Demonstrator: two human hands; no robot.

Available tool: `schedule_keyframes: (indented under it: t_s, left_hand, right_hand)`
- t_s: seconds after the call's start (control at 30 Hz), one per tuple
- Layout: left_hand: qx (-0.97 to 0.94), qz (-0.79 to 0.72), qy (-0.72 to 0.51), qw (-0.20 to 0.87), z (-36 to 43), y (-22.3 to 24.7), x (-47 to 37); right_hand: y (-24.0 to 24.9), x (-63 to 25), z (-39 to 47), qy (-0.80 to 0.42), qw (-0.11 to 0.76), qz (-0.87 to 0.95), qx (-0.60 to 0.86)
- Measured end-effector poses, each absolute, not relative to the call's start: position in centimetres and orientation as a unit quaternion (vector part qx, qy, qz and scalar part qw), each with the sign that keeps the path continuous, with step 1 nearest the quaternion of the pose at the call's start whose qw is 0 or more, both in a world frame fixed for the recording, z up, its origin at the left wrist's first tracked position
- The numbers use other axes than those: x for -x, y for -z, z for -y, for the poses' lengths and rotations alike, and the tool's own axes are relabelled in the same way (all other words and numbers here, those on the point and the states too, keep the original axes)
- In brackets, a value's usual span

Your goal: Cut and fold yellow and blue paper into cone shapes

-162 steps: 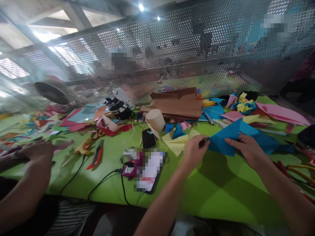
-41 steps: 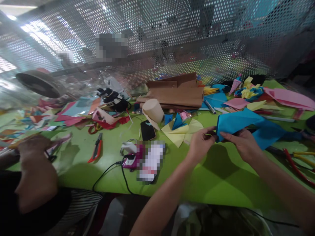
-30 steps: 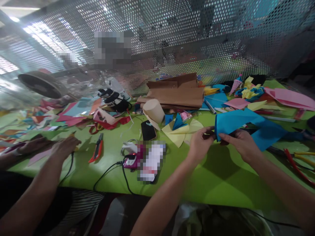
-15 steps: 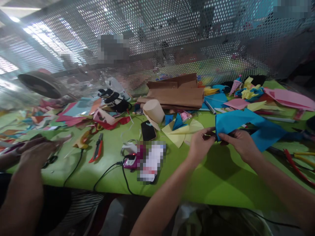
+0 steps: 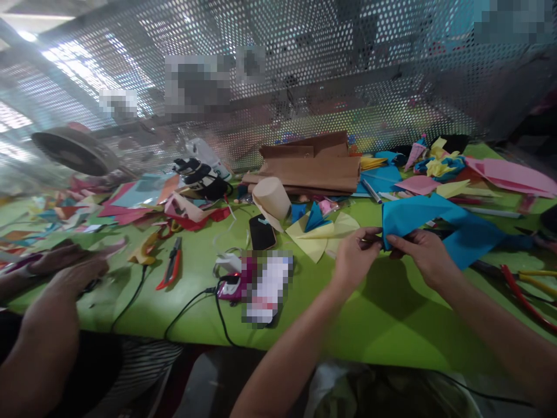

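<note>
A large blue sheet (image 5: 470, 229) with a folded left edge is held just above the green table (image 5: 383, 325). My left hand (image 5: 357, 252) pinches its lower left corner between thumb and fingers. Close beside it, my right hand (image 5: 420, 249) grips the same edge, thumb in front and fingers behind. The rest of the sheet spreads out to the right, over my right hand. Yellow paper pieces (image 5: 315, 241) with a small folded blue piece (image 5: 315, 217) on them lie left of my left hand.
Red-handled pliers (image 5: 522, 296) lie at the right. Left of my arms are a phone (image 5: 270, 290), a purple power strip (image 5: 235, 284), a cutter (image 5: 170, 264) and a yellow glue gun (image 5: 145, 249). Brown paper (image 5: 304, 171) lies behind. Another person's hands (image 5: 78, 270) work at far left.
My hands and the blue sheet have hardly moved. The other person's nearer hand at the far left has shifted slightly.
</note>
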State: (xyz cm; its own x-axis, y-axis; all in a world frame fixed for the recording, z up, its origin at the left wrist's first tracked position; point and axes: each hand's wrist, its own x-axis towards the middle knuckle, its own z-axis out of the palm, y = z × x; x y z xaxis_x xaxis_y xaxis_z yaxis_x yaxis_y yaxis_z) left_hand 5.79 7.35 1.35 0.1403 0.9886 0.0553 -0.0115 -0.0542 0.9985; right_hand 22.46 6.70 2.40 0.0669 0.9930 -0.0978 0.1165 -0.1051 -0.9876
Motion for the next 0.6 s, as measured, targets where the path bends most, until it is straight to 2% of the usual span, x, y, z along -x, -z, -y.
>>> schedule_keyframes:
  t_s: [0.33,0.6]
  left_hand:
    - [-0.551,-0.454,-0.476,0.514,-7.28,-1.47,-5.69]
    - [-0.558,-0.461,-0.473,0.503,-7.21,-1.65,-5.63]
  right_hand:
    - [-2.25,-22.29,-6.73,-0.519,0.493,0.456,0.529]
    - [-1.76,-22.36,-6.85,-0.529,0.489,0.445,0.533]
